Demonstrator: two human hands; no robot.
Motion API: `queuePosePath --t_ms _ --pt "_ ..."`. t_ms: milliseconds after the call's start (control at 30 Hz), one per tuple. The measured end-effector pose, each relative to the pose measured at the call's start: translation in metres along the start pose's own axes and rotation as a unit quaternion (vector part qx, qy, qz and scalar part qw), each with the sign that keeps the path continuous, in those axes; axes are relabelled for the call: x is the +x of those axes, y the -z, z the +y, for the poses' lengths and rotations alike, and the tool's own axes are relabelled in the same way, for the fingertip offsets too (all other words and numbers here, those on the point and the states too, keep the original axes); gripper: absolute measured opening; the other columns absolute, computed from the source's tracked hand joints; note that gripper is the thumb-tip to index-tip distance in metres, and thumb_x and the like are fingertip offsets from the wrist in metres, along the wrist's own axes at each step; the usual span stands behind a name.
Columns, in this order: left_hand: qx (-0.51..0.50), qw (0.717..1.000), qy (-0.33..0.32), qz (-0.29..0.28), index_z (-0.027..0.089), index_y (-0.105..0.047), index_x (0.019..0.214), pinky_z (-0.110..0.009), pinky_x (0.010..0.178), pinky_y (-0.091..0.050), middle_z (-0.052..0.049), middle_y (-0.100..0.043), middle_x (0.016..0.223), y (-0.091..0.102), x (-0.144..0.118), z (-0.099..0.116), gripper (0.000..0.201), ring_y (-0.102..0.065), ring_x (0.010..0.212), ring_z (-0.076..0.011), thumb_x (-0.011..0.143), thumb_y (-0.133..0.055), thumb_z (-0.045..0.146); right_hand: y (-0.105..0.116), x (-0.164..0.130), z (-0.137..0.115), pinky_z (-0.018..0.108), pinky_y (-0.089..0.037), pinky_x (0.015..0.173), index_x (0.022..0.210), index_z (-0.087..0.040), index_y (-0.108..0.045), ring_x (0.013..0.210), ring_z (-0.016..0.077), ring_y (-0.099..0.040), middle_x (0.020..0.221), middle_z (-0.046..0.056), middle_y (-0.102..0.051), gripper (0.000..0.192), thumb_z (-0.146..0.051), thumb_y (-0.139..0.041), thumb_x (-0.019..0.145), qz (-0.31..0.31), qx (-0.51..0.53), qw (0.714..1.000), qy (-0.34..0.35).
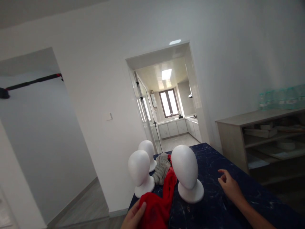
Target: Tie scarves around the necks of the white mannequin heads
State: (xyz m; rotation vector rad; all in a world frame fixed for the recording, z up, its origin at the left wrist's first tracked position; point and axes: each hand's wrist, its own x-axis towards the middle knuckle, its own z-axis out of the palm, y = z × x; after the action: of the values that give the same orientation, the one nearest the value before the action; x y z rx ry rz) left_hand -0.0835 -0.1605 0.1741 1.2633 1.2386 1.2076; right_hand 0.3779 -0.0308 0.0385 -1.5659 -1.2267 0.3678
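My left hand [133, 217] pinching red cloth [159, 200] at the dark tabletop [224, 203] edge, right hand [230, 186] grip spread beside a white foam head [187, 173], kitchen doorway [166, 101] beyond.

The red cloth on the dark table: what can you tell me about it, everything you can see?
The red cloth looks like soft, thin fabric, bright red and crumpled. It lies in a long strip on the dark marbled table, running between two white foam heads and bunching wider at the near edge. Its far end meets a grey cloth. The left hand grips the near bunch; the right hand is apart from it.
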Motion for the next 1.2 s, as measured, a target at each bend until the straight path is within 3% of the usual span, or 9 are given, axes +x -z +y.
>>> queuePosePath --t_ms 67,133,300,433,700,967,1100,1200 --pt "-0.149 0.989 0.016 0.016 0.020 -0.072 0.128 -0.048 0.096 -0.064 -0.012 -0.083 0.111 0.007 0.007 0.021 0.057 -0.078 0.110 -0.0362 0.079 -0.085 0.045 0.001 -0.001 -0.003 0.035 -0.048 0.069 0.121 -0.022 -0.058 0.071 0.0232 -0.068 0.076 -0.001 -0.066 0.049 -0.048 -0.048 0.081 0.004 0.001 1.000 0.002" --pt "-0.204 0.979 0.017 0.027 0.022 -0.069 0.132 -0.043 0.093 -0.066 -0.010 -0.083 0.116 0.009 0.008 0.043 0.060 -0.079 0.106 -0.0328 0.076 -0.089 0.036 0.002 -0.001 -0.006 0.035 -0.047 0.068 0.119 -0.023 -0.060 0.070 0.0230 -0.067 0.074 -0.002 -0.065 0.048 -0.048 -0.050 0.079 0.014 0.008 1.000 0.003" --pt "-0.120 0.993 0.005 -0.004 0.020 -0.070 0.128 -0.031 0.083 -0.064 -0.008 -0.083 0.112 0.006 0.011 0.077 0.051 -0.080 0.095 -0.0252 0.082 -0.086 0.034 0.004 -0.002 -0.010 0.034 -0.047 0.068 0.115 -0.023 -0.064 0.069 0.0228 -0.067 0.072 -0.002 -0.066 0.049 -0.047 -0.054 0.074 0.030 0.027 0.999 0.000" --pt "-0.056 0.998 -0.008 0.018 0.018 -0.072 0.125 -0.029 0.084 -0.063 -0.007 -0.083 0.112 0.009 0.018 0.076 0.050 -0.079 0.092 -0.0226 0.080 -0.087 0.034 0.003 -0.002 -0.007 0.034 -0.048 0.068 0.118 -0.022 -0.062 0.070 0.0230 -0.067 0.074 -0.002 -0.066 0.050 -0.048 -0.052 0.077 0.021 0.018 1.000 0.006" --pt "-0.147 0.988 0.026 -0.048 0.021 -0.067 0.136 -0.036 0.093 -0.063 -0.012 -0.080 0.123 0.015 0.013 0.077 0.066 -0.078 0.108 -0.0298 0.076 -0.091 0.031 0.002 -0.003 -0.006 0.035 -0.048 0.071 0.119 -0.023 -0.059 0.072 0.0231 -0.067 0.075 -0.002 -0.064 0.045 -0.048 -0.050 0.083 0.009 0.006 1.000 0.012" --pt "-0.176 0.981 0.021 -0.078 0.025 -0.053 0.152 -0.033 0.084 -0.065 -0.012 -0.079 0.126 0.017 0.002 0.089 0.079 -0.079 0.106 -0.0304 0.081 -0.087 0.027 0.013 -0.004 -0.012 0.034 -0.046 0.066 0.109 -0.026 -0.053 0.066 0.0215 -0.061 0.072 -0.005 -0.054 0.040 -0.061 -0.049 0.090 0.109 0.018 0.994 0.017" --pt "-0.189 0.979 0.004 -0.078 0.026 -0.051 0.154 -0.034 0.081 -0.067 -0.011 -0.081 0.119 0.020 -0.001 0.102 0.077 -0.081 0.100 -0.0293 0.084 -0.083 0.025 0.028 -0.014 -0.039 0.034 -0.045 0.067 0.100 -0.027 -0.052 0.068 0.0227 -0.062 0.073 -0.001 -0.058 0.035 -0.060 -0.054 0.089 0.161 0.029 0.986 0.029" --pt "-0.179 0.980 -0.010 -0.090 0.024 -0.056 0.149 -0.035 0.081 -0.068 -0.011 -0.082 0.113 0.020 0.000 0.126 0.067 -0.082 0.093 -0.0270 0.086 -0.081 0.021 0.031 -0.045 -0.089 0.033 -0.045 0.069 0.092 -0.027 -0.054 0.070 0.0219 -0.061 0.075 0.000 -0.062 0.031 -0.058 -0.054 0.094 0.142 0.048 0.985 0.086"
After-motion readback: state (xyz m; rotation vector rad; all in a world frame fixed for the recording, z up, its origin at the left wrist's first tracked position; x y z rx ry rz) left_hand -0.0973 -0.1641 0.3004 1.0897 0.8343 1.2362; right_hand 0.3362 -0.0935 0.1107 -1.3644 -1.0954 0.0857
